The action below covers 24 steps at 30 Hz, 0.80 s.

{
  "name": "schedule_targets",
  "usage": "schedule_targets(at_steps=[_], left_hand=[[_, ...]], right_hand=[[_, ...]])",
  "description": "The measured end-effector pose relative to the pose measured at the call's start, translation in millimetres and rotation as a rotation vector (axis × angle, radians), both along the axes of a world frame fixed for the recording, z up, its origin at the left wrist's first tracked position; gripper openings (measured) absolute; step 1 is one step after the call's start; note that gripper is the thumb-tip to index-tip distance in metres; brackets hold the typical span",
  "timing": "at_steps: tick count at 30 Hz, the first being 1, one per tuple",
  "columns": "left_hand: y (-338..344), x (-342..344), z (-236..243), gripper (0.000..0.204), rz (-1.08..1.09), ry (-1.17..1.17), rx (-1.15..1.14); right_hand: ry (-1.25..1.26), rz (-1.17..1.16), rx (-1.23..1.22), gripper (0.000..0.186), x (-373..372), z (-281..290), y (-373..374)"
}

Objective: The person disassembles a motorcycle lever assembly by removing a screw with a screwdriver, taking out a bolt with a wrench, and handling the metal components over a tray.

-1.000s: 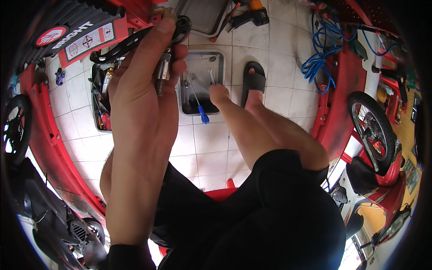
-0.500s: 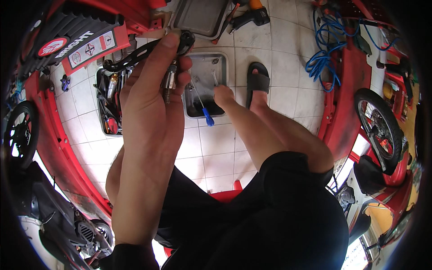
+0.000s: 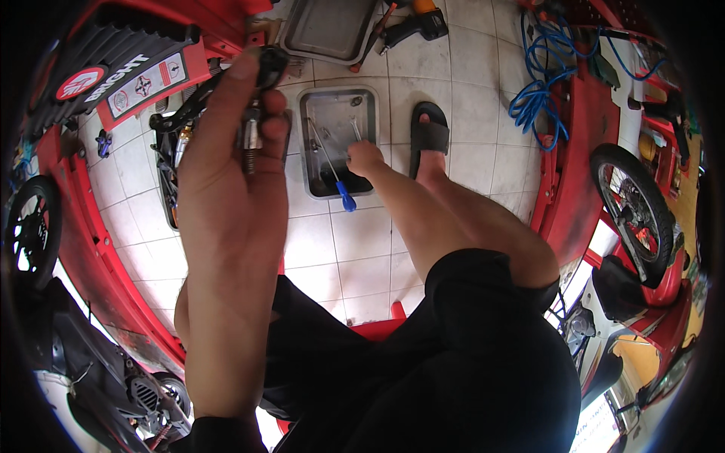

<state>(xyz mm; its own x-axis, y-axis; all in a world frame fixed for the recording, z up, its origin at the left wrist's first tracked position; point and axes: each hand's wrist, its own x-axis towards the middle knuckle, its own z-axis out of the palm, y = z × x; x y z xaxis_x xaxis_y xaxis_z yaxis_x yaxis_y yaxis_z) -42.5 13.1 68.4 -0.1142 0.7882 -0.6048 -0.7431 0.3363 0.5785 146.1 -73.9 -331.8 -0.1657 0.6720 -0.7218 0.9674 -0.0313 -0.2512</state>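
- Head view: the left hand (image 3: pixel 230 162) is raised close to the camera, back toward it, its fingers closed around a small threaded metal part (image 3: pixel 250 140).
- The right hand (image 3: pixel 365 157) reaches down into the nearer metal tray (image 3: pixel 313 181) on the tiled floor, fingers curled onto a wrench (image 3: pixel 355 130).
- Two trays show; one blue-handled screwdriver (image 3: pixel 334 175) lies across the nearer one's edge.
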Motion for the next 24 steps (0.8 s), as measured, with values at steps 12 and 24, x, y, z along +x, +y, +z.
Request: schedule_targets(at_steps=[12, 24], left_hand=[[-1.4, -9.0, -2.2, 0.03, 0.078, -0.079, 0.078], [0.2, 12.6, -2.6, 0.019, -0.045, -0.11, -0.05]], right_hand=[[0.131, -0.223, 0.052, 0.026, -54.6, 18.0, 16.6], [0.093, 0.118, 0.14, 0.021, -54.2, -12.8, 16.0]])
